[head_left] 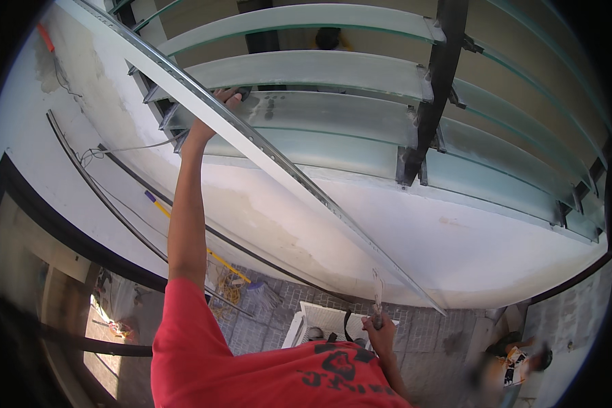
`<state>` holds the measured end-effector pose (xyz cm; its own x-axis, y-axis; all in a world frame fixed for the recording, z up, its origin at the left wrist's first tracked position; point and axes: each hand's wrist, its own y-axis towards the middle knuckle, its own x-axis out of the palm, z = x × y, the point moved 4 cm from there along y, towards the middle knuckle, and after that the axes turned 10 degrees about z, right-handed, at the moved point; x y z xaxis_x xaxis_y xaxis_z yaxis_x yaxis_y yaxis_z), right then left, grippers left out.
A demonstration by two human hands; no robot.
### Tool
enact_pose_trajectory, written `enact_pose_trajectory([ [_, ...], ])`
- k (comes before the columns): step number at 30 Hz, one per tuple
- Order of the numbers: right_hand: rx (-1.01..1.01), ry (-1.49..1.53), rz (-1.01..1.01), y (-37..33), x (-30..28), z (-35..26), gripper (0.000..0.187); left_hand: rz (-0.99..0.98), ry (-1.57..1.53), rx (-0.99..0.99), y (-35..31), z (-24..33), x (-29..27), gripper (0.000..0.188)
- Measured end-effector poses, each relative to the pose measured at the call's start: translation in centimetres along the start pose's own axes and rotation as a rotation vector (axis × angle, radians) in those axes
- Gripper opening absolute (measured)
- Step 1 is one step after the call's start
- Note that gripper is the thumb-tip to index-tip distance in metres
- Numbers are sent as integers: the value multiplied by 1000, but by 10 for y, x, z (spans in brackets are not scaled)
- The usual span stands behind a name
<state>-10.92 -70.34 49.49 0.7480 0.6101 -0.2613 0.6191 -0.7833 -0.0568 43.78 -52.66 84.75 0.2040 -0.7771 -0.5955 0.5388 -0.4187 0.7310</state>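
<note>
Up at the frosted glass louvre slats (pixel 333 112), my left arm stretches far forward. My left hand (pixel 226 97) is partly behind a long diagonal metal rail (pixel 272 149), its fingers closed at a slat by a small dark thing (pixel 243 91) that I cannot make out. Dark wet-looking spots mark the glass beside it. Low in front of my red shirt, my right hand (pixel 382 333) grips the handle of a slim hand tool (pixel 378 292). Its narrow end is pale and points up toward the white wall (pixel 415 231); its exact kind is unclear.
A white perforated platform (pixel 326 314) lies below me, with shoe tips on it. Dark pipes (pixel 109 197) and loose wire run along the left wall. A yellow-handled mop (pixel 262 296) rests on the paving. One person (pixel 517 360) is at lower right; another's head (pixel 328 37) shows behind the louvres.
</note>
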Motion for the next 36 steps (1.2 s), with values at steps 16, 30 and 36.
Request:
enact_pose_trajectory([
  [16, 94, 96, 87, -12, -27, 26, 22, -22, 71, -168, -23, -89, -61, 42],
  [30, 55, 50, 35, -13, -34, 16, 24, -204, -178, 111, -29, 163, 36, 42],
  [36, 94, 102, 84, -16, -36, 29, 24, -481, -361, -16, -52, 150, -6, 40],
])
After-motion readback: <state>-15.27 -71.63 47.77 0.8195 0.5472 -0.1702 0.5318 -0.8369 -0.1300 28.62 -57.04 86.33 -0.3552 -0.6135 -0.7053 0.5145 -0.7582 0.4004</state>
